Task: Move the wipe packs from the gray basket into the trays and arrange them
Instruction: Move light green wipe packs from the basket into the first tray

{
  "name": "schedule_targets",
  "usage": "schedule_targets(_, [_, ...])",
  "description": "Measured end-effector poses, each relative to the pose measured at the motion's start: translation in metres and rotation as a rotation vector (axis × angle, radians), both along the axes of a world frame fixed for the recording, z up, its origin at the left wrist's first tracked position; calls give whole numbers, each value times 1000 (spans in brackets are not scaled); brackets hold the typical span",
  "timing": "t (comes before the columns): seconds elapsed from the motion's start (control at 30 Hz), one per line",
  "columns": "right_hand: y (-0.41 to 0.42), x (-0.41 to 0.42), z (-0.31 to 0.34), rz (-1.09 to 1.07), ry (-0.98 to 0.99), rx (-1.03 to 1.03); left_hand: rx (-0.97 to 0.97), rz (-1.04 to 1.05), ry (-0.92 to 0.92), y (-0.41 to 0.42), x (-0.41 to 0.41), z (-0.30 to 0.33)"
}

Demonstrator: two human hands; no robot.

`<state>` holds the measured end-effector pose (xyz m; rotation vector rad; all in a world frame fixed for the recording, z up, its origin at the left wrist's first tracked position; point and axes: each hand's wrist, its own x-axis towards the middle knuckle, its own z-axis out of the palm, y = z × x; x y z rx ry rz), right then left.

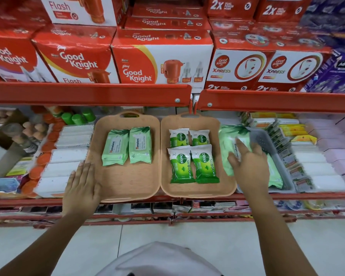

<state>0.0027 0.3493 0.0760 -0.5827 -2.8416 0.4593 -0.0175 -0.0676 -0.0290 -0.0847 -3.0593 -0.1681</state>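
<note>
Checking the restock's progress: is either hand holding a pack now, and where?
Left hand lies flat on the left tray's rim, holding nothing. Right hand is over a pale green pack in the gray basket; blur hides any grip.

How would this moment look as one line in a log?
left hand: flat on left tray | right hand: reaching pale green pack in gray basket

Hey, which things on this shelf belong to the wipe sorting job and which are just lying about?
Job: gray basket, left tray, right tray, light green wipe packs, dark green wipe packs, right hand, left hand.
Lying about: red boxes, green bottles, white packets.
</note>
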Motion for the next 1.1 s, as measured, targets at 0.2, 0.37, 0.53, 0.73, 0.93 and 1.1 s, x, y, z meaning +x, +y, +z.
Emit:
schedule_targets(0.2, [-112, -16, 19, 387, -110, -34, -18, 17, -16, -2, -1, -1])
schedule_targets(0.37, [-201, -45, -2, 641, -218, -10, -31, 20, -1, -1, 0, -1])
schedule_targets(0.53, [-255, -79, -28, 703, -296, 43, -24, 18, 3, 0, 0, -1])
schedule_targets(0.73, [-272, -72, -68, 754, -469, 95, -4, 10, 14, 0, 1, 0])
schedule_targets(0.93, [-240, -61, -64, 785, -380, 46, -1, 5, 16, 0, 1, -3])
schedule_targets(1.1, [-173, -40, -44, 645, -133, 20, 1, -8, 22, 0, 0, -4])
